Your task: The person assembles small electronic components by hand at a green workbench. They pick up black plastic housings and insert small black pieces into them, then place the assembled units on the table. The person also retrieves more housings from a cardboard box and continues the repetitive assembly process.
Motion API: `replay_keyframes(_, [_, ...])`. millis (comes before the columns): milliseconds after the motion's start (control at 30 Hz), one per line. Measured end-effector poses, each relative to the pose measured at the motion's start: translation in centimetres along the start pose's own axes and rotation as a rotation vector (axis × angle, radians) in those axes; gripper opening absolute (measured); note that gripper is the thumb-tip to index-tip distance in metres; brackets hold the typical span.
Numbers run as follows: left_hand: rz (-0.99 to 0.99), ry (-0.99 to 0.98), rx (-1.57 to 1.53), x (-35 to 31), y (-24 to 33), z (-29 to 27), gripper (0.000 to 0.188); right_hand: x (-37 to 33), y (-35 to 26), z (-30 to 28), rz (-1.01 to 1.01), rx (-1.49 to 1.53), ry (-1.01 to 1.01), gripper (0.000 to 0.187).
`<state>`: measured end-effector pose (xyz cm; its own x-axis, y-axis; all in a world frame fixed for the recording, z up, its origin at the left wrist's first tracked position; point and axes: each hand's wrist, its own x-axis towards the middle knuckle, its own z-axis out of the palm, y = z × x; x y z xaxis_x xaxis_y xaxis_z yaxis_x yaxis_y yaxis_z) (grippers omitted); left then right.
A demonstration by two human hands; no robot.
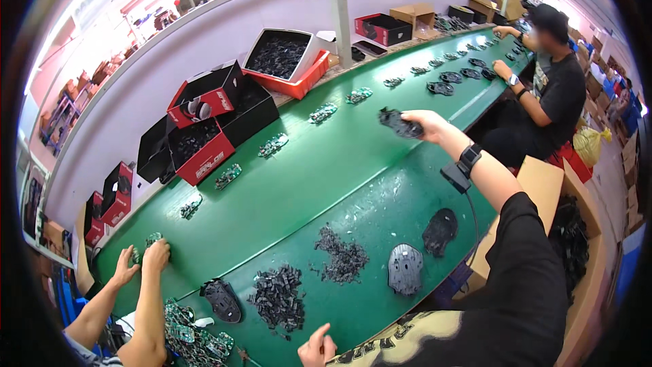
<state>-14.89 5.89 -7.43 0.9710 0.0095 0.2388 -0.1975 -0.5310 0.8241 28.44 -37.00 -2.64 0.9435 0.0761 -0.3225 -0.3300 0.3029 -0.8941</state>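
My right hand [426, 126] reaches out over the green conveyor belt, its fingers closed on the edge of a black plastic mouse shell [399, 124]. Close to my body, by the front edge of the work surface, is my left hand [317, 348]. Its index finger stretches out, the other fingers are partly curled, and nothing shows in it. Between my arms lie a grey mouse shell [405, 269] and a dark shell [440, 232]. Farther left are two heaps of small black plastic parts [277, 298] and another black shell [221, 300].
Green circuit boards [274, 145] run in a row along the belt. At left, a co-worker's hands [155, 256] handle a board above a board pile [197, 333]. Another person [553, 75] sits at right. Red boxes [200, 151] line the far side; a carton [589, 245] stands beside me.
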Motion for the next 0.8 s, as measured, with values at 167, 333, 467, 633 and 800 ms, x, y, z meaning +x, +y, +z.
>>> replay_keyframes(167, [0.055, 0.089, 0.266, -0.1, 0.0, 0.3, 0.036, 7.6, -1.8, -6.3, -0.129, -0.215, 0.281, 0.032])
replay_keyframes(333, [-0.129, -0.142, 0.115, -1.4, -1.4, -0.7, 0.044, 13.8, -2.6, -11.0, -0.045, -0.531, 0.605, 0.033])
replay_keyframes(467, [-0.362, -0.3, -0.059, -1.6, -2.2, -1.6, 0.041, 15.6, -3.6, -13.4, -0.209, -0.898, 0.856, 0.059])
replay_keyframes(633, [-0.975, -0.319, -0.479, -2.3, -2.1, -2.0, 0.037, 13.7, -1.9, -7.5, -0.286, -1.078, 0.996, 0.025])
replay_keyframes(800, [-0.53, -0.289, -0.203, -1.9, -1.6, -1.8, 0.035, 13.7, -1.1, -11.6, -0.586, -1.079, 0.836, 0.018])
